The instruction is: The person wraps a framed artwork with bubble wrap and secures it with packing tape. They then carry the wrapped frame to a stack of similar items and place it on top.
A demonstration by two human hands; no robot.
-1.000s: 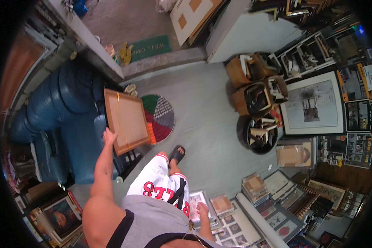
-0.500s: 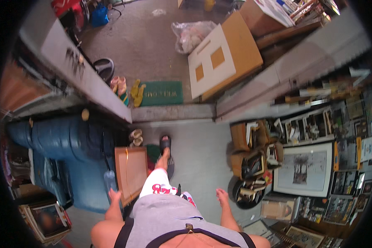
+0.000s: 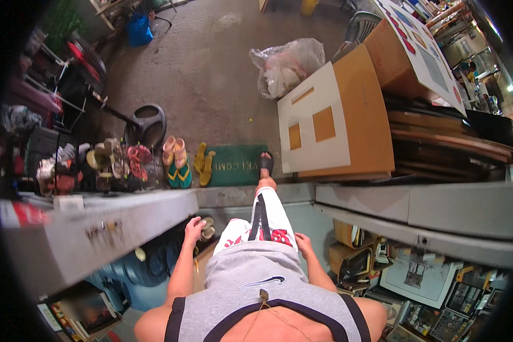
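Note:
My left hand (image 3: 194,229) hangs in the air, loosely open and empty, close to the inner end of the grey wall by the doorway. Beyond it, a pair of pale shoes (image 3: 208,228) stands on the floor. Beside the right leg of my white shorts (image 3: 282,236) is my right hand (image 3: 304,243), its fingers loosely extended with nothing held. One foot in a dark slide sandal (image 3: 263,164) is down on a green doormat (image 3: 233,165) past the raised doorsill (image 3: 233,198).
Yellow-brown gloves (image 3: 203,165), clogs and flip-flops (image 3: 179,175) lie left of the mat. To the right lean cardboard sheets (image 3: 362,114) and a white board with cutouts (image 3: 315,122); behind them is a clear plastic bag (image 3: 285,65). Boxes of frames (image 3: 350,256) stand inside, right.
I have moved forward to the doorway, and one foot has come over the sill onto the mat. Both hands have swung forward, the right one closer to my shorts.

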